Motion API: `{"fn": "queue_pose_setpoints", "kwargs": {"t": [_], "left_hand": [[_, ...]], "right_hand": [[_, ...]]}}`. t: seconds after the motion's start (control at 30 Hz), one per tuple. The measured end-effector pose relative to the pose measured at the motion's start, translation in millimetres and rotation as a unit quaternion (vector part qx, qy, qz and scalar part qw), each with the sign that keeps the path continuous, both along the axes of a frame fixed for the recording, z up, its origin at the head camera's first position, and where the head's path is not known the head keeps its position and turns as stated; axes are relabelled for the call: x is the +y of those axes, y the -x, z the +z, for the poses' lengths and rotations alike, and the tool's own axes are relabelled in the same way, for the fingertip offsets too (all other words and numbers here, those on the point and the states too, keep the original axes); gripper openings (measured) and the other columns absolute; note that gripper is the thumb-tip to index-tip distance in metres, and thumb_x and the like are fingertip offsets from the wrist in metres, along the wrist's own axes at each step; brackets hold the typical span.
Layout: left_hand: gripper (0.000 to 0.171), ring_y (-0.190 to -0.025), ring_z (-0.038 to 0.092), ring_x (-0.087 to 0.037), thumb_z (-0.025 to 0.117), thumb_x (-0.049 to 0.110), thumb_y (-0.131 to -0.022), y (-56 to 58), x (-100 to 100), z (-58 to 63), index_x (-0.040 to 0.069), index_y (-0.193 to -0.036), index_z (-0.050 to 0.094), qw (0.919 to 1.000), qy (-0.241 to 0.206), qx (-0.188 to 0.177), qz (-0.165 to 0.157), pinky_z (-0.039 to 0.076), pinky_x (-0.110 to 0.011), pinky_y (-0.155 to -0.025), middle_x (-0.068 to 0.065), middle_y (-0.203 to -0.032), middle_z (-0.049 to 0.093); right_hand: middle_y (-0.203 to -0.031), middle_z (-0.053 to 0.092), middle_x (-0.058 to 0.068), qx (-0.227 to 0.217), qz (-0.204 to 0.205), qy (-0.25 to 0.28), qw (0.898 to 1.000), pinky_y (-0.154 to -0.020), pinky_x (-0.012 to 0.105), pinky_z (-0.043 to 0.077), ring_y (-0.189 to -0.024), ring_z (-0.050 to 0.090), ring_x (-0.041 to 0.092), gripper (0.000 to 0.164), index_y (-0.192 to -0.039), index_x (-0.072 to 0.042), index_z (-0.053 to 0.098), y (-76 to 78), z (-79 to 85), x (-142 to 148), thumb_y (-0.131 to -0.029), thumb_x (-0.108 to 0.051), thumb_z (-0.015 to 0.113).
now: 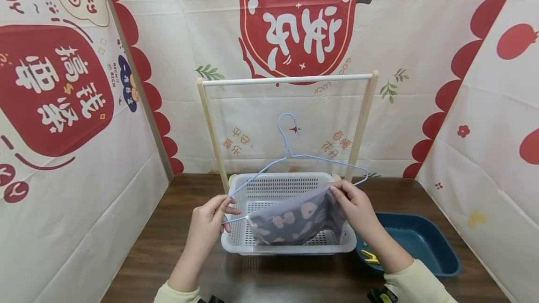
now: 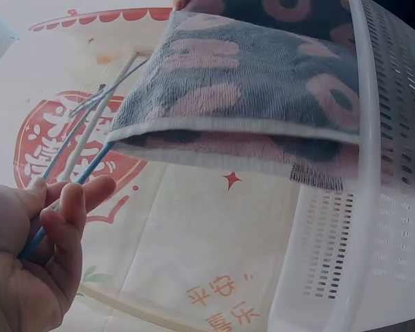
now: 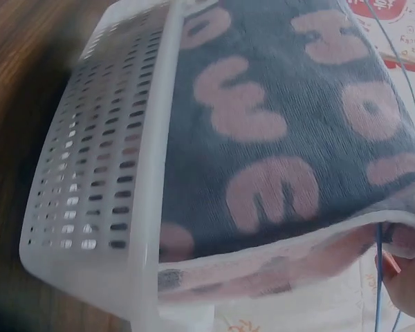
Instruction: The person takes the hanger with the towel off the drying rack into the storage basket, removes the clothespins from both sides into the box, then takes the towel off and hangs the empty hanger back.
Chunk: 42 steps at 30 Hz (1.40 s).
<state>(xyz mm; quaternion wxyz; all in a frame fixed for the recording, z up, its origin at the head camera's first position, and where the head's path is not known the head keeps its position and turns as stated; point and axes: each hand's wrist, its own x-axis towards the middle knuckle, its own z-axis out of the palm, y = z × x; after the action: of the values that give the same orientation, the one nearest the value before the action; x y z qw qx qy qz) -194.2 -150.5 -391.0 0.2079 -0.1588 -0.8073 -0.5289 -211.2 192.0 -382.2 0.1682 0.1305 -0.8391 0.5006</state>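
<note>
A grey-blue towel (image 1: 290,221) with pink letter shapes hangs folded over the bottom bar of a light blue wire hanger (image 1: 263,169), its lower part down in the white basket. At the hanger's left corner my left hand (image 1: 210,219) pinches the wire, some fingers spread; the left wrist view shows the hanger's wire (image 2: 97,162) passing between thumb and fingers. On the other side my right hand (image 1: 355,205) pinches the towel's upper edge near the right end of the bar. In the right wrist view that hand (image 3: 408,283) is partly cut off behind the towel's pale hem.
The perforated white basket (image 1: 288,249) stands on the brown wooden table (image 1: 168,247). A wooden rack with a white rail (image 1: 286,80) rises behind it. To the right sits a dark blue basin (image 1: 425,247) with a yellow clip (image 1: 370,257) in it. Printed cloth walls surround the table.
</note>
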Motion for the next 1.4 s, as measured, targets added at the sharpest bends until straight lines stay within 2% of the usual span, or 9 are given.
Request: {"fn": "queue_pose_setpoints", "kwargs": {"t": [0.1,0.23,0.43,0.8,0.93,1.1,1.17,1.33,1.4], "left_hand": [[0.01,-0.036,0.049,-0.01,0.061,0.014,-0.097,-0.4,0,-0.4,0.008,-0.094,0.068,0.9998,0.001,-0.012,0.015,0.037,-0.02,-0.035,-0.002,-0.07,0.071],[0.01,-0.035,0.043,-0.007,0.062,0.014,-0.097,-1.9,1,0.3,0.008,-0.094,0.069,0.9987,0.02,-0.02,0.042,0.034,-0.021,-0.034,0.002,-0.064,0.068],[0.007,-0.048,0.054,-0.007,0.065,0.01,-0.094,-2.2,4,-0.2,0.006,-0.095,0.071,0.9961,0.044,-0.015,0.075,0.03,-0.022,-0.038,0.005,-0.058,0.06],[0.006,-0.043,0.048,-0.004,0.066,0.008,-0.093,-2.0,2,-3.3,0.007,-0.095,0.072,0.992,0.074,0.013,0.101,0.032,-0.021,-0.037,0.008,-0.052,0.052],[0.006,-0.043,0.047,-0.004,0.066,0.008,-0.094,-0.9,0,-4.1,0.007,-0.095,0.072,0.9905,0.081,0.013,0.11,0.035,-0.023,-0.038,0.008,-0.052,0.051],[0.005,-0.043,0.044,-0.002,0.066,0.006,-0.093,2.5,-3,-8.6,0.006,-0.094,0.071,0.9879,0.092,0.042,0.118,0.037,-0.023,-0.037,0.006,-0.052,0.05],[0.004,-0.042,0.043,-0.003,0.068,0.005,-0.091,4.1,-4,-12.0,0.006,-0.093,0.071,0.983,0.109,0.07,0.13,0.038,-0.023,-0.038,0.005,-0.053,0.052],[0.009,-0.047,0.057,-0.02,0.075,0.005,-0.084,8.3,-6,-22.7,0.004,-0.092,0.072,0.9537,0.188,0.162,0.17,0.046,-0.037,-0.044,-0.006,-0.07,0.069],[0.01,-0.05,0.061,-0.026,0.076,0.005,-0.083,9.7,-6,-25.9,0.003,-0.092,0.072,0.9475,0.202,0.176,0.175,0.048,-0.041,-0.046,-0.009,-0.076,0.071]], "right_hand": [[-0.082,0.052,0.006,-0.018,-0.027,0.022,0.999,-0.057,0.027,0.042,-0.069,0.048,0.014,0.017,-0.104,-0.002,0.062,-1.2,2.4,-3,-0.102,-0.017,0.053],[-0.088,0.058,0.009,-0.026,-0.046,0.062,0.997,-0.06,0.025,0.046,-0.072,0.053,0.012,0.022,-0.106,0.001,0.059,0.9,2.5,-6,-0.104,-0.019,0.05],[-0.098,0.058,0.011,-0.029,-0.065,0.123,0.99,-0.066,0.023,0.05,-0.08,0.058,0.011,0.031,-0.11,0.003,0.054,4.3,2.7,-10,-0.106,-0.026,0.044],[-0.098,0.052,0.008,-0.023,-0.115,0.221,0.968,-0.072,0.021,0.044,-0.091,0.05,0.015,0.031,-0.112,0.003,0.051,11.1,17.3,-18,-0.106,-0.026,0.041],[-0.099,0.055,0.008,-0.025,-0.118,0.249,0.961,-0.074,0.02,0.046,-0.092,0.053,0.016,0.031,-0.113,0.001,0.052,15.5,21.4,-19,-0.106,-0.027,0.041],[-0.101,0.056,0.008,-0.016,-0.116,0.263,0.958,-0.076,0.02,0.046,-0.094,0.055,0.015,0.031,-0.112,-0.002,0.052,17.0,25.4,-19,-0.106,-0.03,0.039],[-0.1,0.056,0.008,-0.009,-0.113,0.269,0.956,-0.075,0.021,0.046,-0.092,0.055,0.016,0.03,-0.112,-0.003,0.051,17.2,27.6,-21,-0.106,-0.03,0.039],[-0.095,0.056,0.008,0.008,-0.106,0.282,0.954,-0.069,0.021,0.048,-0.083,0.057,0.014,0.028,-0.112,-0.004,0.051,18.3,32.5,-25,-0.106,-0.029,0.041],[-0.094,0.055,0.008,0.014,-0.109,0.283,0.953,-0.068,0.021,0.047,-0.081,0.056,0.014,0.027,-0.111,-0.004,0.051,18.9,34.3,-26,-0.106,-0.029,0.041]]}}
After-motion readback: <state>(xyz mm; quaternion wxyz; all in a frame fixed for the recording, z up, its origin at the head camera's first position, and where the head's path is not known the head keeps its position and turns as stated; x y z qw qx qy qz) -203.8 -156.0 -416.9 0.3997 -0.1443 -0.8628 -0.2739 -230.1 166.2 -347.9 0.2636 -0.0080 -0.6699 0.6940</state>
